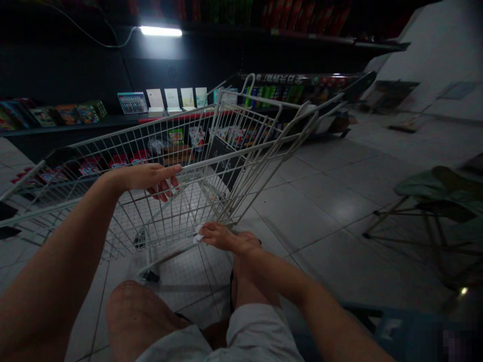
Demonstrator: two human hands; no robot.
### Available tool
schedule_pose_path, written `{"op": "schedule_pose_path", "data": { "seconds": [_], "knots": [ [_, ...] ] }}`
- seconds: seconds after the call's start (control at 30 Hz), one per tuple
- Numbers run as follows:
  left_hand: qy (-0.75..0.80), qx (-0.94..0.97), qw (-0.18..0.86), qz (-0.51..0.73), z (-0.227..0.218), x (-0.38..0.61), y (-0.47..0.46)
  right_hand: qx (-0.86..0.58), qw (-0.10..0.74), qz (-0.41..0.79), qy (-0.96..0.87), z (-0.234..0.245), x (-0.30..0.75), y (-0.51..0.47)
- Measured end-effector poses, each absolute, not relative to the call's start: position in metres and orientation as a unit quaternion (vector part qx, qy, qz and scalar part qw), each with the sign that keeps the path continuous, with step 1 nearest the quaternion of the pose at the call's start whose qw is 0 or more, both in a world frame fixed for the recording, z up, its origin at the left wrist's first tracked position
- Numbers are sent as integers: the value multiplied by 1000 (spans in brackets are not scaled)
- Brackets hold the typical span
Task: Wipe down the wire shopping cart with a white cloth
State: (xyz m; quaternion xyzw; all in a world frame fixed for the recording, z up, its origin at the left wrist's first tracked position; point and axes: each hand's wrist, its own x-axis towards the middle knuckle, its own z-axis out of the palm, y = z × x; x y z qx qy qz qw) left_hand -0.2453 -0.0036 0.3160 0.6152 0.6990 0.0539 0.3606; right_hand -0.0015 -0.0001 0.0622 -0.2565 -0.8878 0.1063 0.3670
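A grey wire shopping cart (pixel 211 166) stands close in front of my knees. My left hand (pixel 160 181) lies over its near top rail, fingers apart and loosely bent, holding nothing. Lower down, my right hand (pixel 219 235) is closed on a small white wipe (pixel 197 235), a cloth or tissue, with only a crumpled end showing. The wipe is at the cart's lower frame tube; whether it touches the metal I cannot tell. A dark panel (pixel 225 161) hangs at the child-seat end of the cart.
Behind the cart runs a dark shelf (pixel 124 119) with boxes and packets, lit by a tube lamp (pixel 161 31). A folding stool (pixel 426 201) stands at right on the tiled floor (pixel 313 201). A caster wheel (pixel 151 275) sits near my left knee.
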Motion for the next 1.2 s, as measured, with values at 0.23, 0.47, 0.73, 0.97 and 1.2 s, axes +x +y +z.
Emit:
{"op": "schedule_pose_path", "data": {
  "seconds": [0.23,0.47,0.73,0.97,1.2],
  "knots": [
    [683,627,369,63,318,-244,-5,-158,447,-143,-869,176,57,120],
    [683,636,356,58,322,-241,-9,-267,610,-237,-708,167,43,123],
    [685,640,344,59,325,-241,-11,-175,468,-168,-850,111,32,92],
    [687,624,366,66,323,-255,-13,-339,649,-227,-643,250,96,159],
    [694,623,356,61,321,-268,-15,-308,622,-235,-681,174,46,136]
  ]
}}
